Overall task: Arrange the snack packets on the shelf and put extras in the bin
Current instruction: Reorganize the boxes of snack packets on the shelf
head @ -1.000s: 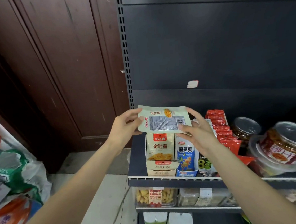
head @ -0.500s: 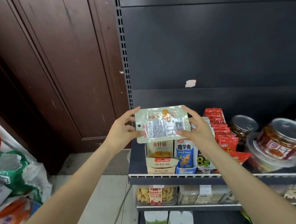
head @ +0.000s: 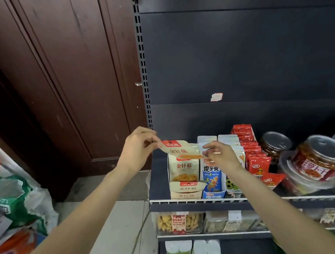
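A cream snack packet (head: 182, 151) with a red top lies tilted, front side up, above the cream carton of the same packets (head: 184, 171) at the left end of the dark shelf (head: 160, 187). My left hand (head: 138, 150) pinches its red top corner. My right hand (head: 219, 155) pinches its lower right edge. To the right stand a blue-and-white packet row (head: 212, 175), a further pale row partly hidden by my right arm, and red packets (head: 254, 155).
Clear tubs with red labels (head: 317, 159) and a dark-lidded jar (head: 274, 144) fill the shelf's right side. Lower shelves hold boxed snacks (head: 179, 224). A dark wooden door (head: 72, 84) stands at the left. Bags (head: 16, 202) lie on the floor at the lower left.
I have turned the packet over from its printed back to its front. Both hands have lowered it toward the cream carton.
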Available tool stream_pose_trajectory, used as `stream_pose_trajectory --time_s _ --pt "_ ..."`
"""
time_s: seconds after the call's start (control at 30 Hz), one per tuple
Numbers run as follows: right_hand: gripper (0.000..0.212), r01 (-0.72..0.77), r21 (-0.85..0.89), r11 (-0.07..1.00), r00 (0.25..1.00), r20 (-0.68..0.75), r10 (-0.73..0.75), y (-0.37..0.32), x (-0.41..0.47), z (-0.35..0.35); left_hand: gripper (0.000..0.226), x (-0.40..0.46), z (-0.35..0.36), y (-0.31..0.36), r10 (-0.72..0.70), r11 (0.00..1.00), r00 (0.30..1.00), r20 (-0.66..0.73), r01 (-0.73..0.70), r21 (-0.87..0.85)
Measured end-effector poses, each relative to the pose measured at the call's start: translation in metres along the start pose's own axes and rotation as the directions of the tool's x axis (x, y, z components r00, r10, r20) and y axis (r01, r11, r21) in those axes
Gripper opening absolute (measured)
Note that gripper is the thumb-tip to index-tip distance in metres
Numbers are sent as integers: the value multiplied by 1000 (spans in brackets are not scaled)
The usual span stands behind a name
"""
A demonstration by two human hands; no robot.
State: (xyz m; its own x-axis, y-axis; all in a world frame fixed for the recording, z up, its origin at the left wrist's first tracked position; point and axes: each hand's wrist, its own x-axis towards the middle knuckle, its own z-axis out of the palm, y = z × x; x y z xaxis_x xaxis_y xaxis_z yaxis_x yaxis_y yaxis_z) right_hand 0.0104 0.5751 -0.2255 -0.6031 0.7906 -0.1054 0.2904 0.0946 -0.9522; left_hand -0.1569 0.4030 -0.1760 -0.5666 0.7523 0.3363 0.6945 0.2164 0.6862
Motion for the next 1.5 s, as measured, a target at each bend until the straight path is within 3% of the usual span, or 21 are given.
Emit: stream_pose_trajectory --time_s 0.27,0.47,0.57,0.7,0.8,0.97,1.1,1.27,1.33,1.5 --pt "30 16 -326 945 999 49 0 8 12 -7 9 8 28 -20 -69 997 971 230 57 57" --pt "49 0 -237 972 987 158 38 18 18 8 28 21 64 -18 -117 979 955 272 65 193" --pt "50 7 -188 982 986 167 25 18 21 10 35 24 76 -22 -82 956 946 314 -15 294" --pt "39 94 -287 953 989 133 -58 22 31 11 36 26 84 -26 24 838 946 324 -196 509" --pt "24 139 -368 920 990 85 -116 26 41 15 37 28 85 -28 88 790 946 312 -256 556" --pt "15 128 -407 904 991 27 -129 30 51 21 38 30 85 -36 53 842 943 329 -220 493" --pt "15 135 -434 891 987 -25 -161 32 49 27 36 28 81 -37 -27 949 945 327 -79 307" --pt "13 134 -397 908 988 -17 -153 30 42 27 39 20 73 -30 -122 986 916 383 68 151" --pt "21 114 -335 935 993 0 -121 31 35 24 39 16 72 -27 -147 989 922 359 145 33" --pt "34 141 -280 950 990 18 -141 39 3 11 42 -3 69 -21 -74 996 909 410 85 -9"
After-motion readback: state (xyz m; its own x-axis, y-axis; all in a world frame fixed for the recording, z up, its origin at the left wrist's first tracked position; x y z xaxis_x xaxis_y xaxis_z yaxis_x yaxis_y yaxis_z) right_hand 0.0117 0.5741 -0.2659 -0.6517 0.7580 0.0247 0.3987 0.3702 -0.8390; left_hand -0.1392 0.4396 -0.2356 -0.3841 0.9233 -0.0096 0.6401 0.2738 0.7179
